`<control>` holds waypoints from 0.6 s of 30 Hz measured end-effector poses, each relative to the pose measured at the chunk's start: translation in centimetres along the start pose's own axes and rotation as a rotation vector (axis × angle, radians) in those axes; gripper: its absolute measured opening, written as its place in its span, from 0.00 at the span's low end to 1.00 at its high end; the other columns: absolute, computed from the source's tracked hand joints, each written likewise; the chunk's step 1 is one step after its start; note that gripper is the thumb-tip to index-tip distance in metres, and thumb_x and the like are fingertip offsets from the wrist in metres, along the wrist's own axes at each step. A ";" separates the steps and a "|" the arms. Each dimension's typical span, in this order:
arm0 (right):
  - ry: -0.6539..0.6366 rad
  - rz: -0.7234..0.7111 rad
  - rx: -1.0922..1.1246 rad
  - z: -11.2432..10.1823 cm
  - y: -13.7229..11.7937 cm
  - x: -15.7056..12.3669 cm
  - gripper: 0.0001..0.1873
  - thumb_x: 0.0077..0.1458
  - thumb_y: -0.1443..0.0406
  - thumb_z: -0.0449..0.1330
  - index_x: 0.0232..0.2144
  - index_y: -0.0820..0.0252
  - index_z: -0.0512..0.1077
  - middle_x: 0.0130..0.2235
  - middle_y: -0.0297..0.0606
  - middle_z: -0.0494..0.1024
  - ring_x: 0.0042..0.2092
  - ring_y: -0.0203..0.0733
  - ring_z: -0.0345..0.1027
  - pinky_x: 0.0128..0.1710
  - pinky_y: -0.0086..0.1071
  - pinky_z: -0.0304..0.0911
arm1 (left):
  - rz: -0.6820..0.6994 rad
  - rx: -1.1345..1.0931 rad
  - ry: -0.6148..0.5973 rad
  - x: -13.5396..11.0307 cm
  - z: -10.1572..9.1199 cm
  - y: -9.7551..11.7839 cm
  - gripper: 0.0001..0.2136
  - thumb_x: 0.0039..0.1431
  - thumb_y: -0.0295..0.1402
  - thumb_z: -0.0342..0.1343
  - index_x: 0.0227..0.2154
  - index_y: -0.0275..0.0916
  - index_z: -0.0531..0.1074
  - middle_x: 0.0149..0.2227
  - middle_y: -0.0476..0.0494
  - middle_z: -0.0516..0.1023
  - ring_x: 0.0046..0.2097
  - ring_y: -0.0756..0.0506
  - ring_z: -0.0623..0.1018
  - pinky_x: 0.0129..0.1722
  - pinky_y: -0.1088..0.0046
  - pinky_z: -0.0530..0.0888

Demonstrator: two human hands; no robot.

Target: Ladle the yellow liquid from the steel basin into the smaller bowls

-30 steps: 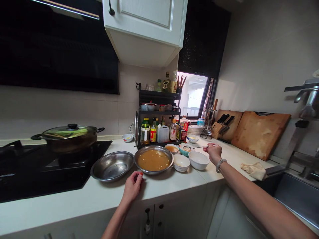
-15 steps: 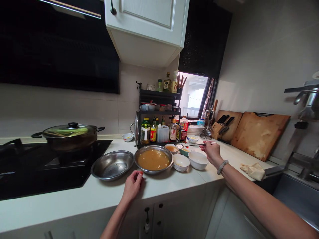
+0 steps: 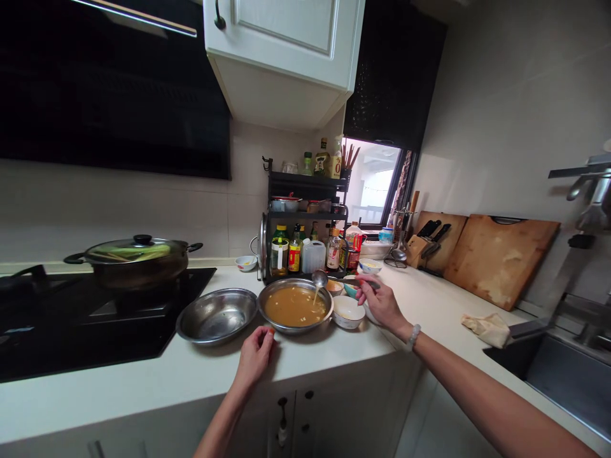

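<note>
The ladle (image 3: 319,278) has been moved from the small bowls (image 3: 348,322) to above the filled metal bowl (image 3: 294,330); thus liquid is now being added there.
Its handle is pinched by the right hand (image 3: 382,304); the left hand (image 3: 255,352) is placed near that bowl's front, its grip not possible to tell. Counted: one ladle, two metal bowls, five small bowls on the right.

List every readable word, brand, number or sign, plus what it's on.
"0" (or letter O), red: pale-labelled bottle on the rack, top shelf; its other characters are too small.
Too small or blurred: labels on the yellow-and-red-labelled bottle and the other bottles on the rack.
Nothing else legible.
</note>
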State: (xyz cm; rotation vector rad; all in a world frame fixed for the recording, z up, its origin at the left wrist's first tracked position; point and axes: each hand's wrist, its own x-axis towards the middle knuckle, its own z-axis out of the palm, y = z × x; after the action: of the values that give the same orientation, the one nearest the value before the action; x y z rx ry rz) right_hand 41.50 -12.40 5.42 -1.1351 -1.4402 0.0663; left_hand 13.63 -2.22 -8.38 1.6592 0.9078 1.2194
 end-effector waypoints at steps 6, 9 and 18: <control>-0.004 -0.128 -0.171 -1.3 0.5 0.4 0.16 0.58 0.56 0.50 0.40 0.60 0.70 0.26 0.34 0.72 0.23 0.34 0.67 0.23 0.29 0.67 | -0.004 0.006 0.005 -0.1 -0.1 0.4 0.19 0.52 0.50 0.48 0.29 0.36 0.69 0.19 0.51 0.68 0.21 0.50 0.65 0.21 0.76 0.61; 0.137 -0.026 -0.293 -3.0 2.4 1.6 0.17 0.58 0.56 0.48 0.40 0.62 0.69 0.23 0.33 0.70 0.21 0.35 0.67 0.22 0.29 0.66 | -0.003 0.009 0.007 -0.1 -0.1 0.4 0.19 0.51 0.50 0.48 0.28 0.37 0.69 0.20 0.50 0.69 0.21 0.49 0.66 0.22 0.75 0.62; 0.144 0.251 -0.398 -5.8 7.5 2.7 0.11 0.52 0.63 0.50 0.35 0.60 0.70 0.24 0.32 0.72 0.23 0.36 0.68 0.19 0.26 0.64 | -0.013 0.001 0.008 -0.1 -0.1 0.5 0.20 0.51 0.50 0.48 0.29 0.36 0.69 0.19 0.52 0.67 0.21 0.50 0.64 0.21 0.76 0.60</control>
State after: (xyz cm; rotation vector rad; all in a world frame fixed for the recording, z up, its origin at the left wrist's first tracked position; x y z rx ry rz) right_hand 51.01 -10.00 4.13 -1.6101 -1.2057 -0.1299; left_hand 13.57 -2.46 -7.90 1.6480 0.9226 1.2175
